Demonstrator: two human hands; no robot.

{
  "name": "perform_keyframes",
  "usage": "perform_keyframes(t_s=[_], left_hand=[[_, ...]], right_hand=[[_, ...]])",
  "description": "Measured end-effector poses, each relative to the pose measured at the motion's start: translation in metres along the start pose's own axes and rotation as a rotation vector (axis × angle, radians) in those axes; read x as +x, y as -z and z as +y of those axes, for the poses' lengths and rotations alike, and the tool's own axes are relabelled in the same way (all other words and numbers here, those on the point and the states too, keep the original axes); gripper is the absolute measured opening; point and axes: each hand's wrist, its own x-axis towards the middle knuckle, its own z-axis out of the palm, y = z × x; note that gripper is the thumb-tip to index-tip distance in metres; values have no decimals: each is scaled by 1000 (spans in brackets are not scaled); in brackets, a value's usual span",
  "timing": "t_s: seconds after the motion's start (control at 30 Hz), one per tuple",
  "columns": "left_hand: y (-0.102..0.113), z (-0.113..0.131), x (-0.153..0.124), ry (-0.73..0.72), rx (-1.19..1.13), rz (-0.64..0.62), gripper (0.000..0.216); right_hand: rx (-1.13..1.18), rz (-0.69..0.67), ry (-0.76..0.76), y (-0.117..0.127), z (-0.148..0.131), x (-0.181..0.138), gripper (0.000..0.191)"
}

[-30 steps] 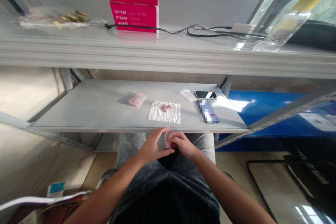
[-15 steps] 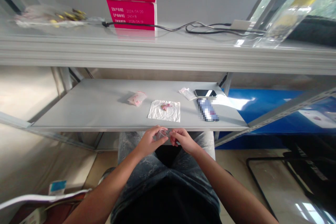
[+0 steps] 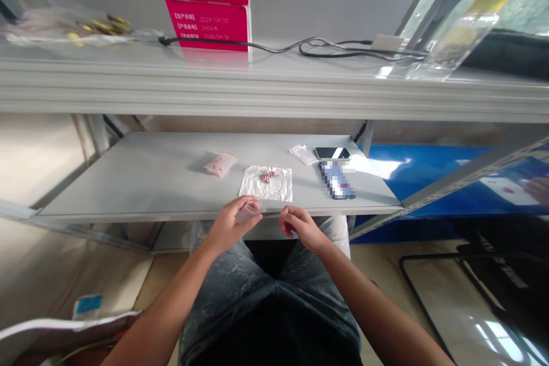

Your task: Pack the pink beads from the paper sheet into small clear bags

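Observation:
My left hand point(image 3: 234, 222) curves its thumb and fingers around a clear round thing point(image 3: 254, 207), perhaps a small coil of see-through thread; its kind is hard to make out. Just to the right, my right hand point(image 3: 299, 223) has its fingers curled and the thumb against them in a pinch; anything inside is too fine to tell. Both hands are over my lap at the table's front edge. Past them, a crumpled white paper sheet point(image 3: 249, 187) bears a small cluster of pink and red beads point(image 3: 266, 176).
A clear bag with pink bits point(image 3: 221, 164) lies left on the grey table point(image 3: 141, 177). Another small clear bag point(image 3: 303, 154), a phone point(image 3: 332, 153) and a blurred-out blue item point(image 3: 337, 180) lie right. A shelf point(image 3: 274, 88) with red boxes point(image 3: 208, 23) and a cable point(image 3: 274, 48) overhangs.
My left hand has moved left and slightly up with the clear round thing, widening the gap between my hands. My right hand stays about where it was.

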Motion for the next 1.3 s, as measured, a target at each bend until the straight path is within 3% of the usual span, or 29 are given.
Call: perform_keyframes(t_s=[0.17, 0.37, 0.57, 0.67, 0.8, 0.93, 1.03, 1.1, 1.2, 1.23, 1.3], left_hand=[[26, -6, 44, -198, 291, 113, 40], [14, -35, 78, -266, 501, 91, 34], [8, -50, 76, -253, 447, 71, 32], [9, -51, 76, -238, 393, 88, 32], [10, -51, 76, -228, 348, 79, 33], [9, -54, 75, -189, 311, 89, 38], [9, -56, 75, -160, 303, 84, 43], [10, -56, 75, -153, 292, 75, 45], [12, -54, 76, -128, 261, 69, 46], [13, -54, 76, -110, 249, 72, 46], [14, -52, 76, -68, 224, 85, 46]], right_hand=[[-237, 48, 81, 10, -24, 12, 32], [-1023, 308, 330, 26, -49, 63, 12], [-1302, 425, 139, 29, -39, 108, 17], [-1337, 439, 93, 30, -34, 114, 15], [-1254, 451, 149, 37, -33, 114, 12], [-848, 614, 203, 39, -33, 111, 24], [-587, 700, 208, 26, -31, 112, 35], [-578, 599, 216, 11, -32, 114, 35], [-704, 288, 200, -4, -36, 115, 33], [-738, 253, 196, -5, -39, 114, 32], [-797, 329, 201, 1, -42, 112, 29]])
